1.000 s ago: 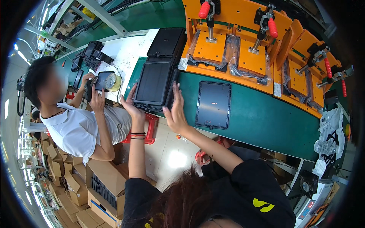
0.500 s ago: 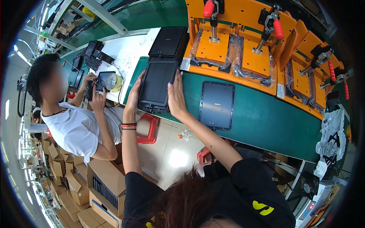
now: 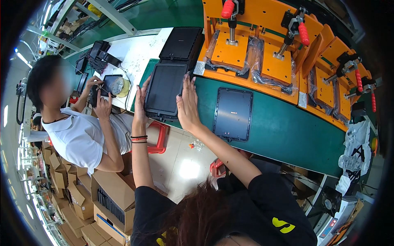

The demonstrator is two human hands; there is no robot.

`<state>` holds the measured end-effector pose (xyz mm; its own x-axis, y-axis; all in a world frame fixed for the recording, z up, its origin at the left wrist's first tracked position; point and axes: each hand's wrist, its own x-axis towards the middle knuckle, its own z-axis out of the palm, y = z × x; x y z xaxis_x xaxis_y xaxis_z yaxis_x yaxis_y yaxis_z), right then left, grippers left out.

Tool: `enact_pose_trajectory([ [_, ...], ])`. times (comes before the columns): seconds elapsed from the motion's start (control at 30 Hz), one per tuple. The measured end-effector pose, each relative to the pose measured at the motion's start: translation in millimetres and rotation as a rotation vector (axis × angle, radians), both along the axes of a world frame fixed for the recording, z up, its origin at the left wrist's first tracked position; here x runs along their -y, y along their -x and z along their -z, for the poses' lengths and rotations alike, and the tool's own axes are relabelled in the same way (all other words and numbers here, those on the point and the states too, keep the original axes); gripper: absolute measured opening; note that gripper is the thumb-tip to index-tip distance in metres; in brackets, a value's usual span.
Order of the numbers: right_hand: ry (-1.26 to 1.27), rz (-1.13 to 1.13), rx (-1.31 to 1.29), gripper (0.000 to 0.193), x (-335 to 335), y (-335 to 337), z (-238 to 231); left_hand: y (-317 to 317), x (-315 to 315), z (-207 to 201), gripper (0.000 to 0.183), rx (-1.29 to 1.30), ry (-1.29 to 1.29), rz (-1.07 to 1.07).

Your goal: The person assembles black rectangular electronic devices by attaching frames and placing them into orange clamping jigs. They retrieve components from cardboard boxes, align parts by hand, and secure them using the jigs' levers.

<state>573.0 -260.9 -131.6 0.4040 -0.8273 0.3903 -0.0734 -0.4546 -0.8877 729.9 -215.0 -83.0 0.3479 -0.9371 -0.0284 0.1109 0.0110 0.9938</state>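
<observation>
Squaring up a case [image 3: 164,90] at the bench's near edge, 2 bare hands on it. Left hand [image 3: 141,100] along its 9 o'clock side, fingers straight, palm turned in. Right hand [image 3: 188,104] along its 3 o'clock side, fingers long and together, pointing to 12; thumb by the rim. Neither hand curled round anything; contact looks flat, though how hard they press I can't tell. Changed: 1 s ago the case sat skewed, a dark layer below it peeping out at 3 o'clock; by 0.5 s ago it was straighter, and now the offset is mostly gone. Reading: the pile is nearly true, only slight nudging left in it. Case lies on the green bench [image 3: 295,135], its far end meeting a rear case [image 3: 180,43] between 12 and 1. Between 3 and 4, well apart, a cover [image 3: 232,115] lies flat, no hand near; it looks unmoved over the same second. Orange presses [image 3: 269,69] at 2 o'clock, 4 red handles. Co-worker [image 3: 78,135] in white at 8, both hands busy at a small dark part. Red stool [image 3: 162,139] below at 6.
</observation>
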Motion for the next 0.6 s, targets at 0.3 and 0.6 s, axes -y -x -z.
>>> enact_pose_trajectory([
  [0.3, -0.034, 0.014, -0.032, 0.063, -1, 17, -9, -7, 6, 10, 0.070, 0.051, 0.043, -0.026],
  [0.6, -0.167, 0.391, -0.225, 0.055, -28, 222, -7, 94, -63, -7, 0.042, 0.428, 0.583, -0.222],
])
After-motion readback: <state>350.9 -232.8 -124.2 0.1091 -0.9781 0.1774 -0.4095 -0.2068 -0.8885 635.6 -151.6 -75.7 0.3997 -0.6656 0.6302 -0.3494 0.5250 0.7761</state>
